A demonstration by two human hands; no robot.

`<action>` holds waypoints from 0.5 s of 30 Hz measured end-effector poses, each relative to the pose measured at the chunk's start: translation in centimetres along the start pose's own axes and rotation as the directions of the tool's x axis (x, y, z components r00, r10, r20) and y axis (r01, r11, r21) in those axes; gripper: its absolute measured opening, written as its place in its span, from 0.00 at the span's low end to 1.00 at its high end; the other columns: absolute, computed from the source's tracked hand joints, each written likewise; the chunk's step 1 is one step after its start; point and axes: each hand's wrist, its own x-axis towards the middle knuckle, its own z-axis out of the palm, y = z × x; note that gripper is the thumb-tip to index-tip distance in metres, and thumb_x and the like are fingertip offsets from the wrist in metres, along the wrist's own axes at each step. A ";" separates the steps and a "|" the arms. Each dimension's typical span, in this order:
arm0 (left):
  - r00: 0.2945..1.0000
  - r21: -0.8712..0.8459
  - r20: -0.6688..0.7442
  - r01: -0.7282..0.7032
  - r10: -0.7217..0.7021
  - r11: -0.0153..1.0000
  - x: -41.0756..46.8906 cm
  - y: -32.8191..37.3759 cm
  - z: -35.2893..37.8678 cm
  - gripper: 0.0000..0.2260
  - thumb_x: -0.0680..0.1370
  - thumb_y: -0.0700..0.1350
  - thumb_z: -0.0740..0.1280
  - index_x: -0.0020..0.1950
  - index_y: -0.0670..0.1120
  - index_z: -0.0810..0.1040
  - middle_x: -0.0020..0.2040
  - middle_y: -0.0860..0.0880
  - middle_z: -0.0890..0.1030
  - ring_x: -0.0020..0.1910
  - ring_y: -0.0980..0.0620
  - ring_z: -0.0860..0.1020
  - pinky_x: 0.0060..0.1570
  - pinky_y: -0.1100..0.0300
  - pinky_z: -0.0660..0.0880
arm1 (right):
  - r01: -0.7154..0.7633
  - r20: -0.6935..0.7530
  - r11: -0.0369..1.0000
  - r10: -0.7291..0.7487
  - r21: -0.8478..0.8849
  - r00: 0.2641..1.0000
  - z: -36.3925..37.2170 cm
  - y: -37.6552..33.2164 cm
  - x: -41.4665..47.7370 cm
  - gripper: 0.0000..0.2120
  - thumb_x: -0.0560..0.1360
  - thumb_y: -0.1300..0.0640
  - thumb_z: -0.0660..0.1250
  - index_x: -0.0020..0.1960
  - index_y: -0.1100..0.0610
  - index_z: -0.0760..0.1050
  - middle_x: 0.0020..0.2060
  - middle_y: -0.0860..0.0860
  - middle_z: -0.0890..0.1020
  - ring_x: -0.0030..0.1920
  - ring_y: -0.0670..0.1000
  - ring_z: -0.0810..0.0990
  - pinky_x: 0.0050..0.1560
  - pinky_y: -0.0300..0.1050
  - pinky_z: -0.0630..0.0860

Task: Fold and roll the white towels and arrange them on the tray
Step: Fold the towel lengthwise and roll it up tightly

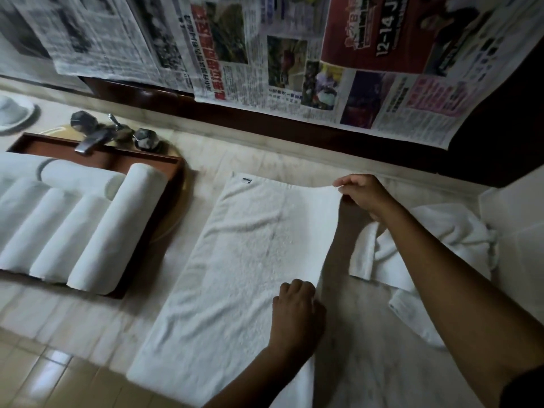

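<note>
Head view, nearest first: pale floor tiles (44,375) show at lower left, below the front edge of the marble counter (362,334). Our left hand (297,307) comes in from the bottom, fingers curled, gripping the right long edge of the flat towel (250,260) at about its near third. That white towel is spread lengthwise on the counter in the middle, running away from us. Its near end reaches the counter's front edge and there's a small tag at its far left corner. The right long edge looks slightly raised between our two hands, with dark shadow beside it.

To the right, a loose heap of white towels (435,240) lies crumpled on the counter, partly under our right forearm and not touching the flat towel.

Further out, our right hand (362,192) pinches the flat towel's far right corner between thumb and fingertips.

On the left, a brown wooden tray (141,159) sits over the basin. It holds several rolled towels (97,240) packed side by side, with one more roll crosswise behind them. Just past the tray is a metal tap (88,142) with two faceted knobs.

At the back, newspaper sheets (265,54) hang across the wall above a dark strip
</note>
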 end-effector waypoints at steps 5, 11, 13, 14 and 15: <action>0.998 -0.317 0.016 0.068 -0.066 0.946 -0.5 -1.2 -6.5 0.07 0.79 0.49 0.67 0.41 0.55 0.75 0.44 0.55 0.74 0.43 0.58 0.74 0.45 0.67 0.70 | 0.143 0.113 0.975 -0.164 0.172 0.980 0.9 -2.6 -0.9 0.14 0.78 0.71 0.67 0.54 0.55 0.84 0.46 0.53 0.87 0.47 0.47 0.85 0.52 0.38 0.81; 0.929 -0.622 0.228 0.368 -0.290 0.691 -0.3 -5.5 -12.5 0.10 0.77 0.48 0.65 0.43 0.43 0.80 0.41 0.42 0.83 0.41 0.46 0.82 0.46 0.45 0.80 | 0.337 0.051 0.941 -0.336 -0.022 0.941 5.6 -5.9 1.1 0.06 0.79 0.60 0.72 0.55 0.59 0.84 0.47 0.53 0.86 0.44 0.46 0.80 0.47 0.34 0.75; 0.896 -0.724 0.256 0.427 -0.363 0.542 -0.1 -7.6 -13.7 0.07 0.81 0.39 0.65 0.49 0.40 0.82 0.44 0.40 0.85 0.42 0.47 0.83 0.43 0.48 0.82 | 0.363 0.070 0.926 -0.358 -0.102 0.931 8.3 -7.4 2.4 0.07 0.80 0.57 0.72 0.54 0.60 0.83 0.47 0.54 0.86 0.45 0.47 0.80 0.48 0.40 0.75; 0.882 -0.756 0.256 0.438 -0.396 0.486 0.1 -8.5 -14.2 0.06 0.82 0.37 0.64 0.51 0.39 0.82 0.44 0.40 0.85 0.41 0.47 0.83 0.42 0.51 0.81 | 0.385 0.085 0.910 -0.376 -0.153 0.923 9.6 -8.3 3.0 0.06 0.80 0.56 0.71 0.53 0.58 0.82 0.46 0.52 0.85 0.45 0.47 0.80 0.47 0.42 0.74; 0.867 -0.775 0.252 0.447 -0.430 0.446 0.2 -9.7 -14.9 0.06 0.82 0.36 0.64 0.52 0.39 0.81 0.44 0.41 0.85 0.41 0.47 0.83 0.42 0.52 0.80 | 0.404 0.105 0.893 -0.390 -0.198 0.915 11.2 -9.2 3.6 0.05 0.80 0.55 0.70 0.52 0.56 0.80 0.44 0.49 0.83 0.43 0.46 0.79 0.46 0.41 0.72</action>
